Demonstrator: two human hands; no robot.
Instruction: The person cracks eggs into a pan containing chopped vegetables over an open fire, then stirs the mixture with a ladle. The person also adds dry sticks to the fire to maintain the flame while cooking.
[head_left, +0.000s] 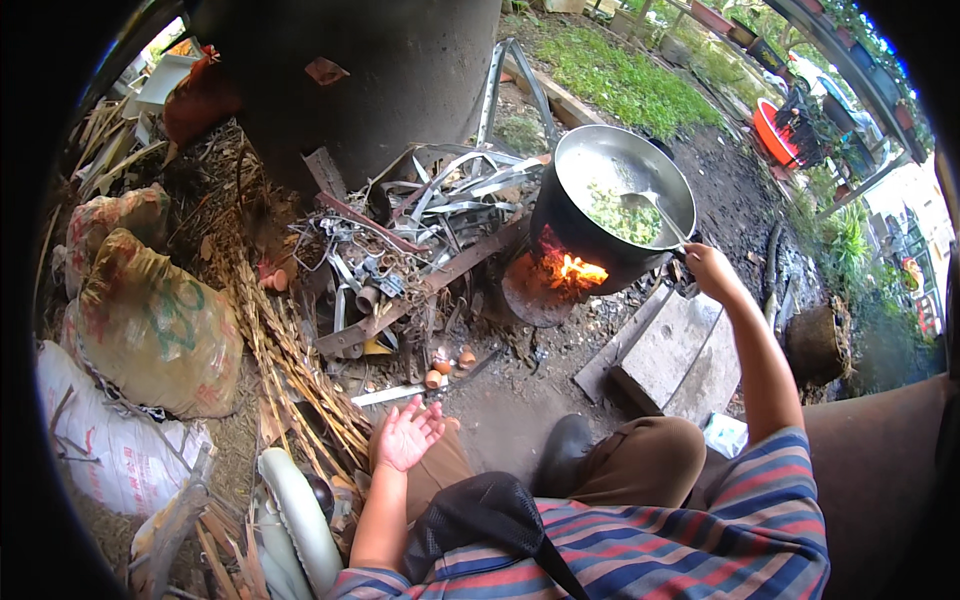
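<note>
My right hand is closed at the near right rim of a round metal pan, around the handle end of a metal spatula. Whether it also grips the pan's dark side handle is hard to tell. The spatula's blade rests in chopped green and pale food inside the pan. Beneath the pan stands a blackened stove with flames at its front opening. My left hand is held palm up over my left knee, fingers apart and holding nothing.
Scrap metal strips lie in a heap left of the stove. Broken eggshells are on the ground. Concrete slabs sit at right. Dry stalks, filled sacks and pale plastic pieces line the left side.
</note>
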